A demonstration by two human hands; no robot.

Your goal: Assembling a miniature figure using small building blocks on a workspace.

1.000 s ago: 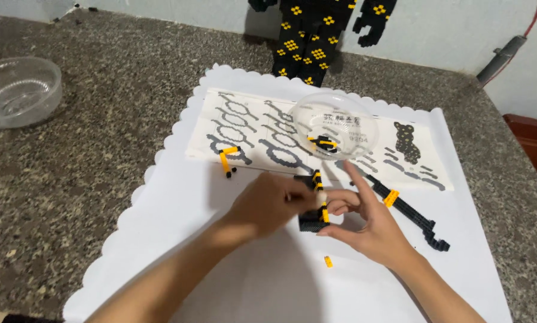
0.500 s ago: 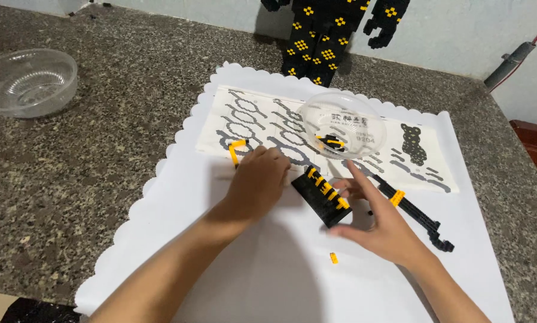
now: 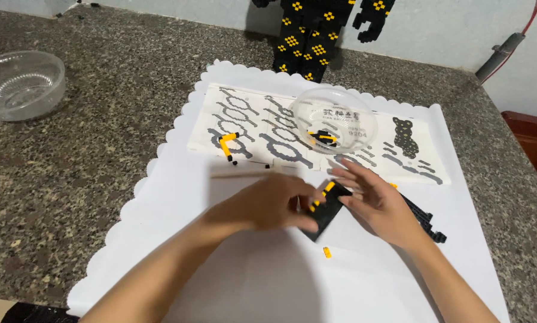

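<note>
Both hands meet over the white mat [image 3: 179,197] on the worktop [image 3: 101,149]: the left hand [image 3: 268,206] is closed on a flat black-and-yellow brick panel [image 3: 325,209], and the right hand [image 3: 379,200] steadies its far edge with fingers spread. The panel looks partly built — a loose yellow brick [image 3: 326,252] lies just below it, more pieces sit in the clear bowl [image 3: 340,119] on the instruction sheet [image 3: 250,125], and a black strip [image 3: 424,218] waits by the right wrist. A large finished-looking figure [image 3: 316,36] stands behind.
</note>
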